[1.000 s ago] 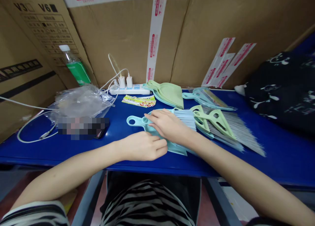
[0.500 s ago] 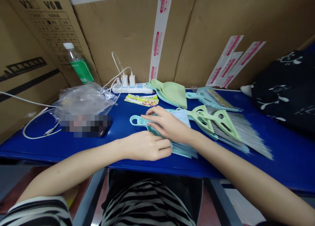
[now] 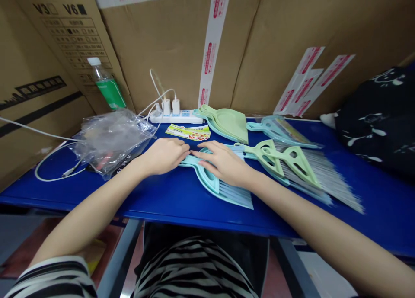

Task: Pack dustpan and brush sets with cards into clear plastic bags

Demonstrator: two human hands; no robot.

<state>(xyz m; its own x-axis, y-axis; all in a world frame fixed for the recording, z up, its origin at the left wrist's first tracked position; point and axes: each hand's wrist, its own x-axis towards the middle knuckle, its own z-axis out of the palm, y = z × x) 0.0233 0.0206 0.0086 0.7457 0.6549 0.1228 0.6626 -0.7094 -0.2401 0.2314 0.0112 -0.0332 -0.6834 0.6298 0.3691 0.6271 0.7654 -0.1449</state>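
In front of me on the table lies a light-blue hand brush (image 3: 210,183) on a matching light-blue dustpan (image 3: 231,200). My left hand (image 3: 167,155) is closed at the handle end, its fingers wrapped over the tip and hiding it. Across the upper part of the brush rests my right hand (image 3: 225,164), fingers stretched and apart, pointing toward my left hand. Just right of it are green hand brushes (image 3: 296,164) with grey bristles, overlapping one another and a blue one.
Behind lie stacked green and blue dustpans (image 3: 230,120), a bagged blue dustpan set (image 3: 280,129) and printed labels (image 3: 188,132). A power strip (image 3: 178,117), clear plastic bags (image 3: 110,136), a bottle (image 3: 110,90) and a dark bag (image 3: 379,120) stand around. Cardboard (image 3: 168,43) walls the back.
My left hand has moved from the near edge of the dustpan up and left to the handle end. The right hand stays nearly in place.
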